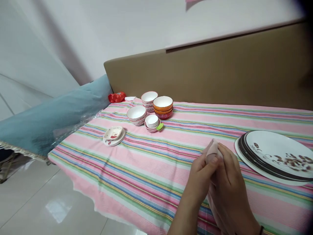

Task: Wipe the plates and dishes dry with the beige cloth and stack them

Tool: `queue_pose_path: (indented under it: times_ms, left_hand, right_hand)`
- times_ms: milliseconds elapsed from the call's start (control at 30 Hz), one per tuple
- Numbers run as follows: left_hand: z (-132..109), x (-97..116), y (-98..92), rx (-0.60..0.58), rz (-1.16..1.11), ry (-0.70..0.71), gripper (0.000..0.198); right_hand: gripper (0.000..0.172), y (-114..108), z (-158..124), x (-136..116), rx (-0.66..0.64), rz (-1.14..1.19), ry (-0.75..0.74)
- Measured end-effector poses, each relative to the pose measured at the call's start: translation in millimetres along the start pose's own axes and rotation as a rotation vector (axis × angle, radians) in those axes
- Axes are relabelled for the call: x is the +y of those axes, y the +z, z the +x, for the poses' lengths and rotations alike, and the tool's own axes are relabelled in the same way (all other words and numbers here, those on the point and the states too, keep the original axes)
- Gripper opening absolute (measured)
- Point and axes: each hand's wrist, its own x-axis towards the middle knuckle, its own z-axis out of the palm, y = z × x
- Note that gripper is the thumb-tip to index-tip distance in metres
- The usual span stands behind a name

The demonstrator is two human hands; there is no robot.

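Observation:
A pale pinkish cloth [212, 149] is bunched between my two hands, and its loose end hangs below them. My left hand [201, 171] is closed on it, with the thumb pressed against the folds. Wrapped round the other side, my right hand [228, 173] grips the same cloth. Whether something lies inside the folds is hidden. Just right of my hands is a stack of large plates [281, 153], the top one white with a brown flower print and several dark rims below it.
A striped cloth [151, 163] covers the surface. Farther back stand white bowls [137, 112], orange bowls [163, 103] and small dishes [152, 120] with a green piece [160, 126]. Small plates [113, 137] lie left; a red bundle [116, 97] sits by the brown backboard [207, 71].

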Motion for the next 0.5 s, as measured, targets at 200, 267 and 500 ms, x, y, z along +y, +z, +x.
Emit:
queue_pose_path:
  times_ms: [200,267,500]
  left_hand:
    - [2.2,2.3,-1.2,-0.061,0.144,0.021,0.025]
    - [3.1,1.3,-2.1,-0.066,0.194,0.019,0.023]
    - [4.6,4.6,-2.8,-0.185,0.381,0.038,0.033]
  right_hand:
    - [0.052,-5.4,5.7,7.4,-0.007,0.193,0.284]
    - [0.054,-9.2,8.2,10.7,0.001,0.181,0.334]
    - [0.048,-20.8,12.9,20.5,-0.048,0.450,0.616]
